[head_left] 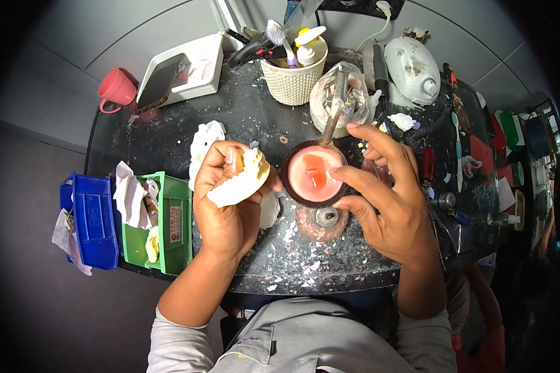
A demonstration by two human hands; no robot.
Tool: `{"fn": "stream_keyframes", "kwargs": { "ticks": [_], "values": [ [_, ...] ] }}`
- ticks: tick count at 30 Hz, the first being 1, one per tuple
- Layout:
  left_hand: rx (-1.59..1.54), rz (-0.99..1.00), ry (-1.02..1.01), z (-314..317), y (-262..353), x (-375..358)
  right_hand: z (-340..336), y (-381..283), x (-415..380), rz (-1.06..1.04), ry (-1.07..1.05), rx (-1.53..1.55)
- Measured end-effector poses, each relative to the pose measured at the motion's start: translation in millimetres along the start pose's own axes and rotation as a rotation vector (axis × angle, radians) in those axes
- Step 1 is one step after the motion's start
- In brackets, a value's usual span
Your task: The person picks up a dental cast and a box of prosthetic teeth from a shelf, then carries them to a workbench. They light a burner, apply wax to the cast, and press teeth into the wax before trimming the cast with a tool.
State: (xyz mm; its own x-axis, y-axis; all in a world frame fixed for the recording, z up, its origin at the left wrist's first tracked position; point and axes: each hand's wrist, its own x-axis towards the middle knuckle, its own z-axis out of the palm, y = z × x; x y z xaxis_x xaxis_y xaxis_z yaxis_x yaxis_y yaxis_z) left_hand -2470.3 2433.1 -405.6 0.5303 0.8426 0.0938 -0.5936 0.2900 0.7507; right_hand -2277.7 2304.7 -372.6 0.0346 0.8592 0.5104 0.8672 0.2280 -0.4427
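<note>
My left hand (225, 208) is closed around a pale yellow, jagged-edged piece that looks like a plaster dental cast (246, 180); bright glare hides its detail. To its right is a small dark-rimmed pan (285, 180) of pink, wax-like material with a glossy red-orange patch in the middle. My right hand (392, 199) is at the pan's right rim, thumb against the outside and index fingertip over the inner edge, apparently pinching the rim. The pan's handle (333, 118) points away from me. Just below the pan, a spirit burner (325, 217) is partly hidden.
Green (177, 248) and blue (96, 214) bins hold scraps at left. Behind stand a pink mug (118, 90), white tray (199, 78), woven basket (295, 84), plastic-wrapped container (320, 99) and white machine (412, 65). A toothbrush (458, 149) lies right. Chips litter the black table (249, 267).
</note>
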Motion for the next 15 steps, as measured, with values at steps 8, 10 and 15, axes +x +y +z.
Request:
{"fn": "stream_keyframes", "kwargs": {
  "ticks": [8,10,15],
  "values": [
    [0.000,0.001,0.007,1.5,0.6,-0.3,2.1,-0.4,-0.3,0.030,-0.002,0.038],
    [-0.001,0.000,0.012,2.0,0.5,-0.4,2.0,-0.2,-0.3,0.029,-0.005,0.034],
    [0.000,-0.005,0.011,3.1,0.8,-0.5,2.0,0.4,-0.1,0.018,-0.007,0.031]
  ]
}}
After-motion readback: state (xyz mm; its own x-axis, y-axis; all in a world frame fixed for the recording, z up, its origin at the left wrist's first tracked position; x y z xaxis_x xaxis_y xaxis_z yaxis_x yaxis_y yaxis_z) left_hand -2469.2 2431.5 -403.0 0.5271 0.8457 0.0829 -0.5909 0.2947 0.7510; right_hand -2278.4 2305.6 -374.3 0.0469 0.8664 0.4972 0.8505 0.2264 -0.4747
